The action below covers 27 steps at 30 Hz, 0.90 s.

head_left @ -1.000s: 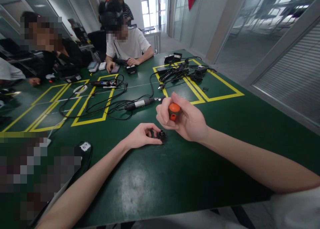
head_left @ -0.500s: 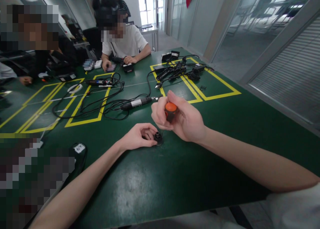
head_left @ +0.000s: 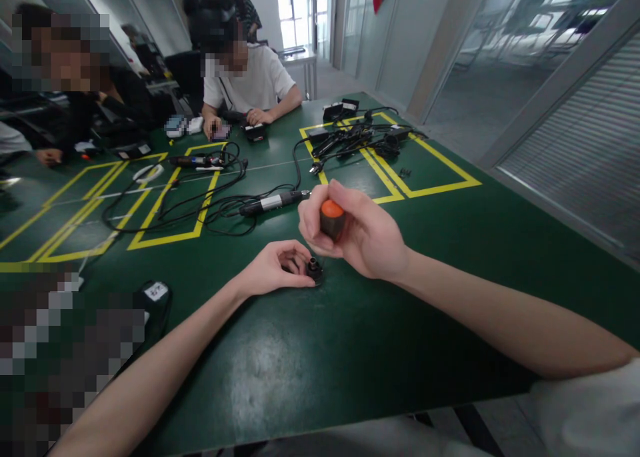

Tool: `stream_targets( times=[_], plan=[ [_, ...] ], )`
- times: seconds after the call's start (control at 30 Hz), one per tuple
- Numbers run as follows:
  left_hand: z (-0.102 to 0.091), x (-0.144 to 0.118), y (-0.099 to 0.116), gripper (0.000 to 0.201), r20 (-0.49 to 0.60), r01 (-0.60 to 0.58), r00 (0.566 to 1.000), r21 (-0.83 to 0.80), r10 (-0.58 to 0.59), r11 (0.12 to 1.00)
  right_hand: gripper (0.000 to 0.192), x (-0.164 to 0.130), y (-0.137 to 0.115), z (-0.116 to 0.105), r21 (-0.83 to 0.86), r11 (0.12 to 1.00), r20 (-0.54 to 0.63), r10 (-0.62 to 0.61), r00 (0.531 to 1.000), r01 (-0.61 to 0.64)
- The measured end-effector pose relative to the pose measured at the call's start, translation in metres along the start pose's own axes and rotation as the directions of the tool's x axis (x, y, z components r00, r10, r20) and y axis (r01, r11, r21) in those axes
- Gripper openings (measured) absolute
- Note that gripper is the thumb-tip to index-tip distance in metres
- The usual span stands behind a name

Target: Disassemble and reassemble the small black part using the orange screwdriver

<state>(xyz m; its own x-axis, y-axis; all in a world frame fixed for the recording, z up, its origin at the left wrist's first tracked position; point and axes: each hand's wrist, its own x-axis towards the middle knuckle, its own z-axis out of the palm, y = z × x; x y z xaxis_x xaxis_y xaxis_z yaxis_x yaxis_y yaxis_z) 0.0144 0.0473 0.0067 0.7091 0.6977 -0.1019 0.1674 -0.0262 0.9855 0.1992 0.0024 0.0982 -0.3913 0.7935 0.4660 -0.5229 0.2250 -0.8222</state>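
My left hand point(head_left: 275, 267) rests on the green table, thumb and fingers closed around the side of a small black round part point(head_left: 314, 268). That part stands on the tabletop with a narrow collar or stud pointing up. Just above it and to its right, my right hand point(head_left: 357, 230) is wrapped around a screwdriver point(head_left: 333, 218) with a dark grip and an orange end. The orange end faces me; the fingers hide the shaft and tip.
Beyond my hands lies a black-and-silver corded power tool point(head_left: 275, 202). Tangled black cables and adapters point(head_left: 350, 137) cover the taped area at the back right. Another corded tool point(head_left: 197, 160) lies at the back left. A person in a white shirt point(head_left: 255, 84) sits across the table point(head_left: 400, 324).
My right hand has shifted slightly left with the screwdriver, whose handle has turned or tilted a little in the grip. The left hand stays on the black part.
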Motion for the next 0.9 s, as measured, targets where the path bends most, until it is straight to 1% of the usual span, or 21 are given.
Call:
stream_targets(
  times=[0.1, 0.2, 0.27, 0.47, 0.73, 0.8, 0.9],
  plan=[
    [-0.0008, 0.0, -0.0008, 0.043, -0.001, -0.005, 1.0, -0.001, 0.005, 1.0, 0.043, -0.0002, 0.0, -0.0001, 0.028, 1.0, -0.02, 0.014, 1.0, -0.014],
    [-0.0015, -0.0002, -0.0017, 0.045, -0.017, 0.004, 1.0, 0.012, -0.004, 1.0, 0.036, 0.0002, 0.0003, -0.0013, 0.053, 0.999, -0.039, -0.008, 0.999, 0.01],
    [-0.0017, -0.0002, -0.0021, 0.045, -0.028, 0.015, 0.999, 0.006, -0.015, 1.0, 0.034, 0.0012, 0.0006, -0.0021, 0.055, 0.998, -0.037, -0.02, 0.999, 0.022],
    [-0.002, 0.0016, -0.0013, 0.05, -0.012, 0.022, 1.0, -0.033, -0.022, 0.999, 0.046, 0.0033, 0.0016, -0.0029, 0.027, 0.999, -0.052, 0.018, 0.998, -0.017],
    [-0.0021, 0.0012, 0.003, 0.042, 0.018, 0.007, 1.0, 0.007, -0.007, 1.0, 0.033, -0.0005, 0.0012, -0.0045, 0.036, 0.999, -0.007, -0.02, 1.0, 0.02],
    [-0.0027, 0.0007, 0.0036, 0.039, 0.034, 0.002, 0.999, 0.019, -0.002, 1.0, 0.033, -0.0003, 0.0007, -0.0027, 0.024, 1.0, -0.004, -0.008, 1.0, 0.008],
    [-0.0038, 0.0002, 0.0029, 0.038, 0.025, -0.003, 1.0, 0.038, 0.002, 0.999, 0.041, 0.0013, 0.0002, 0.0008, -0.01, 1.0, -0.035, -0.002, 0.999, 0.002]
  ],
)
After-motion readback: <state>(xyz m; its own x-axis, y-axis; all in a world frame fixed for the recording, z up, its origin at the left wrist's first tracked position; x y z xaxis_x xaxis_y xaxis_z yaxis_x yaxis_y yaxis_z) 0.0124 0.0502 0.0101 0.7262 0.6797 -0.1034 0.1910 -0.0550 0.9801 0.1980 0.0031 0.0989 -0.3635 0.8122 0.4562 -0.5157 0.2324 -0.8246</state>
